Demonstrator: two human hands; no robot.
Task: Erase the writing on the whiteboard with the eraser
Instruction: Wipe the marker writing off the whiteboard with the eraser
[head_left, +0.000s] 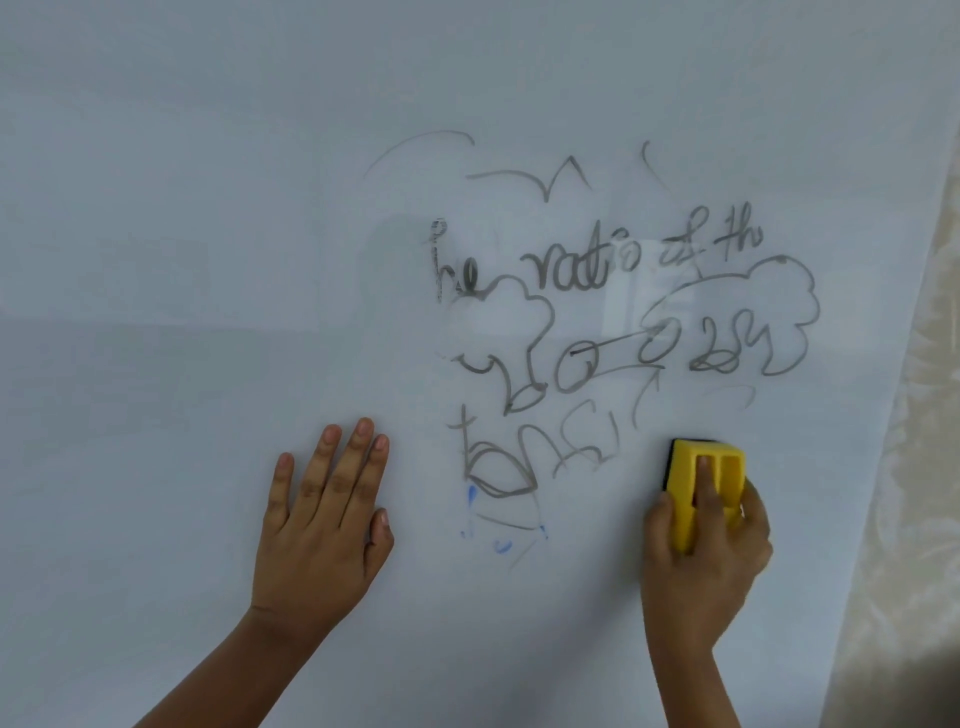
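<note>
A white whiteboard (208, 260) fills almost the whole view. Grey marker writing (597, 270) and scribbled cloud and arrow shapes cover its centre right, with a few blue marks (501, 545) lower down. My right hand (701, 561) grips a yellow eraser (698, 478) with a dark felt side pressed flat against the board, just below and right of the scribbles. One finger lies in the eraser's groove. My left hand (322, 519) rests flat on the board, fingers apart, left of the writing and holding nothing.
The board's right edge (893, 415) runs diagonally down the right side. Beyond it is a pale patterned wall (924, 467). Faint smeared traces lie around the writing.
</note>
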